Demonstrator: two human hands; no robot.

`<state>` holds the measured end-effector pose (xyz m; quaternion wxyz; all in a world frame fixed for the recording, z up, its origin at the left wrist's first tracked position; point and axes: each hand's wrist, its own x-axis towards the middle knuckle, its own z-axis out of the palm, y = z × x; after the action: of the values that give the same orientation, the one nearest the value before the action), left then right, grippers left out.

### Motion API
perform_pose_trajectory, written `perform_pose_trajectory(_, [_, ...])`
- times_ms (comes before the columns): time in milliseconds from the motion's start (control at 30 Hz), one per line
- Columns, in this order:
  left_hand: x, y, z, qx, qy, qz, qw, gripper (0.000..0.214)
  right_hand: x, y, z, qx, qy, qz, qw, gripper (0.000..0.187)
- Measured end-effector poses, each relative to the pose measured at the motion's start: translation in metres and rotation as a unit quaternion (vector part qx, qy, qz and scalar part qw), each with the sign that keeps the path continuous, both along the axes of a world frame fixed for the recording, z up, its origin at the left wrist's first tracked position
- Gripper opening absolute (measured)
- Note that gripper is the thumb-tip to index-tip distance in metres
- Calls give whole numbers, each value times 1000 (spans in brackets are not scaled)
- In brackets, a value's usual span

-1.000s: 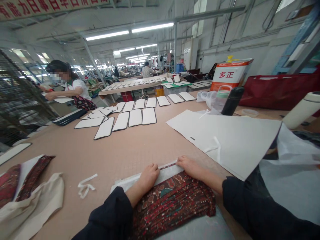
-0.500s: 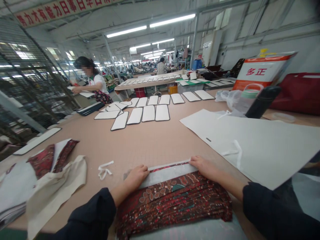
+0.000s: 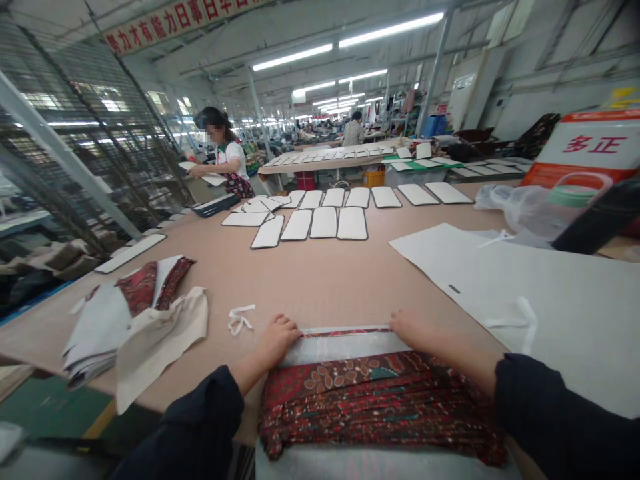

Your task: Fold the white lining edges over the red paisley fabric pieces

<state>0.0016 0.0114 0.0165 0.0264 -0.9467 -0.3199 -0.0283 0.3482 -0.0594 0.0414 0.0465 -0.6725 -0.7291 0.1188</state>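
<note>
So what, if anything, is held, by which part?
Left hand and right hand touch the pale sheet at its far edge's ends; actual gripping cannot be told.

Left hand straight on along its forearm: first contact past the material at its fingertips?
Likely the white, flat, round-cornered panels with dark edging. Beyond the flat greyish-white strip with red-patterned edge, the left hand would cross flat pinkish-brown tabletop. Depth leaves unclear which panel.

Dark red floral-patterned fabric (image 3: 380,407) lies in bunched crosswise folds over a pale sheet (image 3: 345,345).
</note>
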Motion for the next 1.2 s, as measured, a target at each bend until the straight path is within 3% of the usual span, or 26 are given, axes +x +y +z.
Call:
perform_pose_trajectory(67, [-1,1,-3,-1,-19,12,1000,18,-45,14,7,-27,-43,113,992,23])
perform_pose_trajectory(133, [-2,1,-7,8,-32,26,999,18,-93,23,9,-7,-33,191,981,28])
perform_pose_trajectory(233, [-6,0,-14,32,-44,37,998,19,-151,28,0,17,-5,243,970,29])
perform_pose_trajectory(300, [-10,-2,-17,47,-49,31,997,22,-170,30,-10,38,-4,251,967,29])
perform_pose_trajectory(567, [-27,-19,-15,71,-49,1,996,24,-177,42,-34,66,6,235,970,27])
perform_pose_trajectory(667, [-35,-23,-19,66,-76,8,995,25,-182,40,-38,103,-5,265,959,25])
perform_pose_trajectory(833, [-44,-23,-30,46,-120,44,991,21,-187,38,-36,132,-56,330,933,23])
perform_pose_trajectory(1033, [-42,-20,-33,-16,-157,97,983,18,-195,45,-41,130,-39,288,948,18])
perform_pose_trajectory(1200, [-37,-21,-29,-13,-121,101,987,20,-193,41,-41,150,-55,380,911,21])
